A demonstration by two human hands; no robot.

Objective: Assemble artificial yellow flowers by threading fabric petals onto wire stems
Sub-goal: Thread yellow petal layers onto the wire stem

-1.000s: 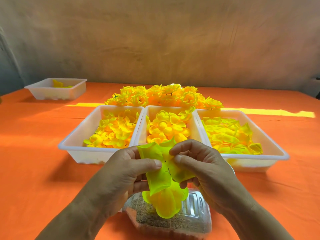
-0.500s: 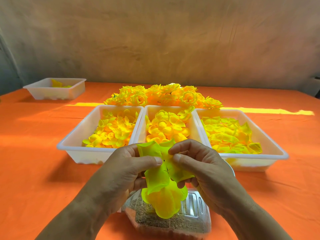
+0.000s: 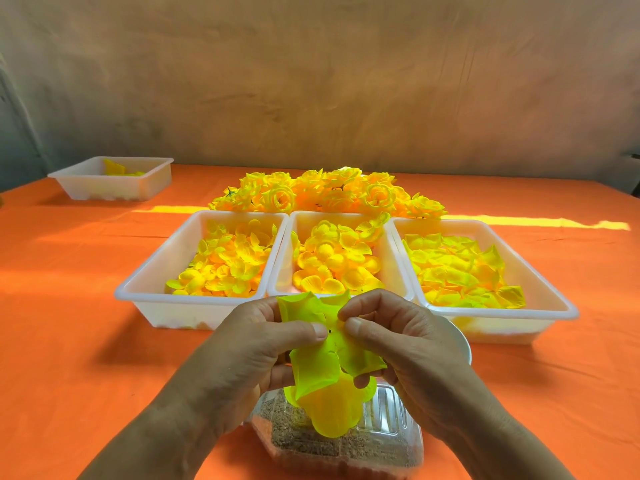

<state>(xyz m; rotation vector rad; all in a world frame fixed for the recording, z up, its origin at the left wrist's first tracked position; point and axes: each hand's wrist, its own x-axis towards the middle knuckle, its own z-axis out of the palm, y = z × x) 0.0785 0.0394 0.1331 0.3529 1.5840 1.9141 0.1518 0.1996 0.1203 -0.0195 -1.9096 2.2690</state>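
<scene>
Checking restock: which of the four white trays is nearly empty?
The lone tray at the far left, apart from the others: only a few yellow petals show inside. The row of three trays is well filled.

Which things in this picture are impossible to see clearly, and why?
Head view, all:
1. Wire stem: not visible; the petal piece, left hand and right hand would cover it.
2. White round thing: mostly behind the right hand.
3. Far tray: its yellow contents are too small to identify.
</scene>
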